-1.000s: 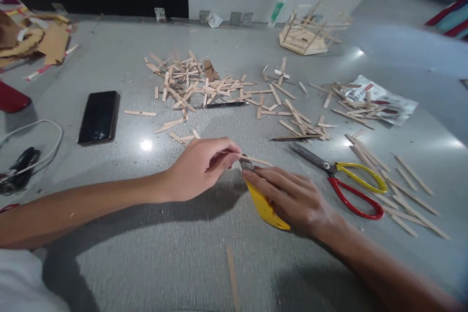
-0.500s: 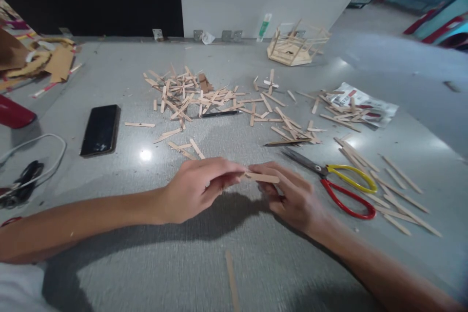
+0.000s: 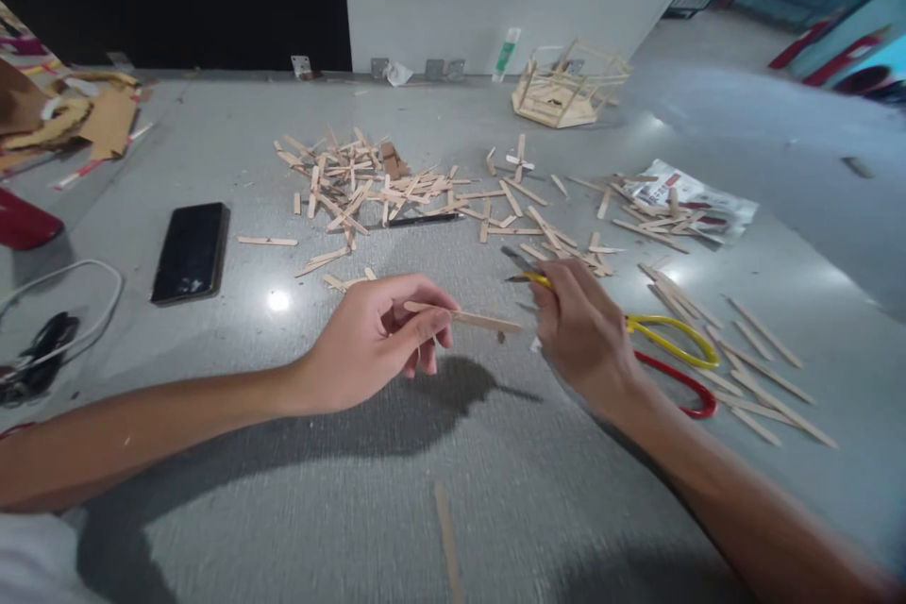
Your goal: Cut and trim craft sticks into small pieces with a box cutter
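Observation:
My left hand pinches a flat wooden craft stick between thumb and fingers, holding it above the table with its longer end toward the right. A small dark fleck shows just under the stick. My right hand is closed on a thin yellow pencil, whose dark tip points left. Behind that hand lie the scissors with one yellow and one red handle; their blades are mostly hidden by it. A single craft stick rests near the front edge of view.
Several loose craft sticks lie heaped at the back, more to the right. A phone and white cable are on the left. Farther back stand a stick-built frame, a green-labelled tube and a silver packet.
My right hand has let go of the craft stick, moved right and up, and taken hold of the pencil. The left hand keeps the stick, now turned with its palm more visible.

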The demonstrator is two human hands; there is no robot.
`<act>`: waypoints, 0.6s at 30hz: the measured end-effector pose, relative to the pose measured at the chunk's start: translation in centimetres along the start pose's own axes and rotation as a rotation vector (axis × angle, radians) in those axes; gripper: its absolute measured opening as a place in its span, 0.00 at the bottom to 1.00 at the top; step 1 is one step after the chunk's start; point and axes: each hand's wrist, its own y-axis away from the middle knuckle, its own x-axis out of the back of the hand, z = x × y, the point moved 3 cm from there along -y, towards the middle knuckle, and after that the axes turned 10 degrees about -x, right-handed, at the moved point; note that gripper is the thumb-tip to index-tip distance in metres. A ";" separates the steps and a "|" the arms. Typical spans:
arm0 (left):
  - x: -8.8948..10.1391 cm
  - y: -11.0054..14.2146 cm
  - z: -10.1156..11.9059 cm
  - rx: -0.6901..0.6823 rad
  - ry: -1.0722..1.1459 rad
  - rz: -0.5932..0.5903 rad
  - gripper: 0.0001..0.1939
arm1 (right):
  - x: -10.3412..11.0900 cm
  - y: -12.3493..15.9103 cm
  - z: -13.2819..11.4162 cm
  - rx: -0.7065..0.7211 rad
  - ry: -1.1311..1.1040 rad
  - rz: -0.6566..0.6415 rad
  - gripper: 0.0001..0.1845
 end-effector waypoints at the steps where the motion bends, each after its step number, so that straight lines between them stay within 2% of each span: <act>1: 0.1 -0.1 0.1 0.007 -0.021 -0.002 0.10 | 0.0 0.1 0.0 -0.042 -0.001 0.001 0.14; 3: 0.3 -0.3 -0.1 0.039 -0.109 -0.017 0.12 | 0.3 0.3 -0.4 -0.087 -0.002 -0.003 0.17; 5: 0.6 -0.6 -0.9 0.085 -0.255 -0.075 0.13 | 0.7 0.6 -1.0 -0.070 -0.018 -0.047 0.20; 7: 0.8 -0.9 -2.0 0.085 -0.423 -0.182 0.13 | 1.0 0.9 -1.6 -0.019 -0.054 -0.111 0.15; 10: 1.0 -1.1 -3.4 0.008 -0.635 -0.324 0.11 | 1.2 1.2 -1.9 0.027 -0.122 -0.166 0.08; 12: 1.0 -1.1 -3.7 0.008 -0.647 -0.371 0.04 | 1.2 1.4 -2.0 0.027 -0.147 -0.157 0.09; 15: 1.0 -1.2 -3.3 0.030 -0.632 -0.433 0.06 | 1.2 1.5 -2.2 0.036 -0.174 -0.154 0.11; 18: 1.0 -1.3 -2.9 -0.013 -0.670 -0.514 0.05 | 1.6 1.4 -2.5 0.062 -0.173 -0.136 0.09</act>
